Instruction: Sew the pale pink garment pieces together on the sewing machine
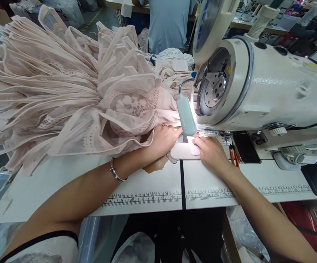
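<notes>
A large heap of pale pink lace garments (125,106) with narrow straps lies left of the white sewing machine (279,84). My left hand (162,140), a silver bracelet on its wrist, is closed on the edge of the pink fabric beside the needle area. Across the narrow machine bed (184,151), my right hand (212,149) has its fingers curled and pressed together near the presser foot. What lies in those fingers is too small to make out. A small green lamp (186,115) hangs in front of the needle and hides the stitching point.
A printed ruler (147,198) runs along the table's front edge, with a black strip (182,182) crossing it. Orange-handled scissors (233,155) and a dark phone (246,146) lie right of my right hand. Beyond the heap is a person in a blue shirt (168,25).
</notes>
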A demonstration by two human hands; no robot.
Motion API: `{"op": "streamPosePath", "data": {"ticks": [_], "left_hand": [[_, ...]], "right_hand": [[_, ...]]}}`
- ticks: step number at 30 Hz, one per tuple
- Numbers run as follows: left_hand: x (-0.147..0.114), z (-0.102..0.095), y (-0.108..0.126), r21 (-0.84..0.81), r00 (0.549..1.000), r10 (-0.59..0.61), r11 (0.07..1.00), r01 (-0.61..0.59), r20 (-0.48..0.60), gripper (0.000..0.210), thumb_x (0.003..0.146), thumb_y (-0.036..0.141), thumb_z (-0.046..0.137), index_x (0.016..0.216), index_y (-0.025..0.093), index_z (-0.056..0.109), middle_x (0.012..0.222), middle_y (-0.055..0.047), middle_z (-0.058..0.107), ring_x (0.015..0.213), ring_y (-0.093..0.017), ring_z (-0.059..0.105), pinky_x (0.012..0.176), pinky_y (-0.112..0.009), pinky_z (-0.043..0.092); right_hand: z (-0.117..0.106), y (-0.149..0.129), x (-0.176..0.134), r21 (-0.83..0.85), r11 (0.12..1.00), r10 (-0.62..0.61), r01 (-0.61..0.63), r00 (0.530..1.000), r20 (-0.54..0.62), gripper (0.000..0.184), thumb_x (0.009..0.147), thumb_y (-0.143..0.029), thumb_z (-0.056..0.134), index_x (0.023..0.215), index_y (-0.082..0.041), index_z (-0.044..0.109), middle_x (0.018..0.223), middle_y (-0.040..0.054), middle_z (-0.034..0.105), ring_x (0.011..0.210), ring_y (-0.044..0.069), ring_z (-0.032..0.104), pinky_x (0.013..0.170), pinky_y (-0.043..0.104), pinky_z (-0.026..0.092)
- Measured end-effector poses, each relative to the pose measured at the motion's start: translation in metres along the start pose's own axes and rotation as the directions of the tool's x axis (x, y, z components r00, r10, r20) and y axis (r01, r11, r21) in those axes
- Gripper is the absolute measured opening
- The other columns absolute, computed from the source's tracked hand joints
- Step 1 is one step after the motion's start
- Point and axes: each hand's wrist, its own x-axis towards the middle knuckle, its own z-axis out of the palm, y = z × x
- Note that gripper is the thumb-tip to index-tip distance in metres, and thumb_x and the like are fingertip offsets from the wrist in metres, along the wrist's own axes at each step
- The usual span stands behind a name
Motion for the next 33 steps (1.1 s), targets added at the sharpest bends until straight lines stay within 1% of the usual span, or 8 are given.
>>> {"op": "streamPosePath", "data": {"ticks": [2, 5, 8, 13, 19, 23, 28, 33], "left_hand": [[0.0, 0.003, -0.001, -0.021, 1.0, -0.016, 1.0, 0.015, -0.027, 0.024, 0.1, 0.023, 0.045, 0.112, 0.023, 0.065, 0.09, -0.009, 0.07, 0.08, -0.026, 0.068, 0.06, -0.03, 0.039], [-0.001, 0.006, 0.0, -0.036, 0.999, -0.014, 0.999, 0.012, -0.043, 0.022, 0.099, 0.026, 0.047, 0.11, 0.022, 0.065, 0.086, -0.009, 0.07, 0.077, -0.025, 0.067, 0.06, -0.031, 0.039], [-0.002, 0.005, 0.001, -0.054, 0.999, -0.015, 0.998, 0.013, -0.034, 0.021, 0.1, 0.028, 0.046, 0.108, 0.022, 0.065, 0.085, -0.008, 0.069, 0.076, -0.025, 0.066, 0.06, -0.03, 0.039], [-0.002, 0.004, 0.001, -0.085, 0.999, -0.043, 0.996, 0.04, -0.03, 0.026, 0.103, 0.027, 0.039, 0.105, 0.022, 0.064, 0.084, -0.008, 0.069, 0.075, -0.024, 0.066, 0.06, -0.03, 0.038], [-0.002, 0.01, -0.001, -0.095, 0.997, -0.029, 0.995, 0.022, -0.075, 0.03, 0.104, 0.028, 0.037, 0.103, 0.022, 0.066, 0.084, -0.008, 0.068, 0.073, -0.023, 0.065, 0.059, -0.03, 0.038], [-0.003, 0.01, -0.001, -0.093, 0.996, -0.042, 0.995, 0.034, -0.081, 0.031, 0.104, 0.028, 0.036, 0.105, 0.023, 0.066, 0.084, -0.006, 0.068, 0.071, -0.022, 0.063, 0.06, -0.029, 0.039], [-0.003, 0.007, -0.001, -0.086, 0.995, -0.028, 0.996, 0.02, -0.1, 0.025, 0.101, 0.027, 0.043, 0.1, 0.021, 0.066, 0.08, -0.006, 0.067, 0.067, -0.019, 0.06, 0.057, -0.027, 0.038], [-0.003, 0.007, 0.001, -0.16, 0.993, -0.067, 0.986, 0.051, -0.093, 0.031, 0.104, 0.027, 0.035, 0.098, 0.019, 0.064, 0.079, -0.006, 0.067, 0.065, -0.019, 0.059, 0.059, -0.028, 0.04]], "right_hand": [[0.003, 0.001, -0.004, -0.027, 1.0, -0.01, 0.009, 0.999, -0.05, 0.042, 0.088, -0.006, 0.037, 0.11, -0.022, 0.069, 0.105, 0.0099, 0.072, 0.087, 0.026, 0.06, 0.077, 0.039, 0.051], [0.007, 0.001, -0.007, -0.034, 0.999, -0.02, 0.017, 0.994, -0.103, 0.046, 0.088, -0.005, 0.038, 0.12, -0.018, 0.069, 0.108, 0.0113, 0.073, 0.096, 0.028, 0.063, 0.089, 0.044, 0.053], [0.009, 0.003, -0.008, 0.002, 1.0, -0.024, 0.025, 0.992, -0.123, 0.05, 0.088, -0.005, 0.038, 0.123, -0.02, 0.069, 0.113, 0.0087, 0.074, 0.102, 0.027, 0.065, 0.095, 0.045, 0.054], [0.01, 0.01, -0.008, 0.056, 0.998, -0.022, 0.029, 0.994, -0.109, 0.055, 0.086, -0.004, 0.038, 0.125, -0.026, 0.069, 0.118, 0.004, 0.074, 0.105, 0.024, 0.067, 0.098, 0.043, 0.055], [0.009, 0.012, -0.007, 0.088, 0.996, -0.021, 0.027, 0.998, -0.062, 0.053, 0.087, -0.004, 0.036, 0.123, -0.024, 0.071, 0.121, 0.0059, 0.073, 0.106, 0.024, 0.069, 0.101, 0.045, 0.054], [0.009, 0.008, -0.006, 0.067, 0.998, -0.016, 0.02, 0.999, -0.049, 0.052, 0.088, -0.005, 0.037, 0.124, -0.024, 0.07, 0.122, 0.0073, 0.073, 0.11, 0.026, 0.067, 0.104, 0.047, 0.051], [0.008, 0.005, -0.006, 0.002, 1.0, -0.011, 0.012, 0.999, -0.034, 0.051, 0.089, -0.007, 0.037, 0.126, -0.022, 0.069, 0.122, 0.0101, 0.072, 0.108, 0.028, 0.066, 0.104, 0.049, 0.049], [0.005, 0.001, -0.007, -0.041, 0.999, 0.01, -0.009, 1.0, 0.012, 0.05, 0.092, -0.008, 0.036, 0.129, -0.021, 0.067, 0.119, 0.0114, 0.072, 0.103, 0.027, 0.067, 0.103, 0.049, 0.048]]}}
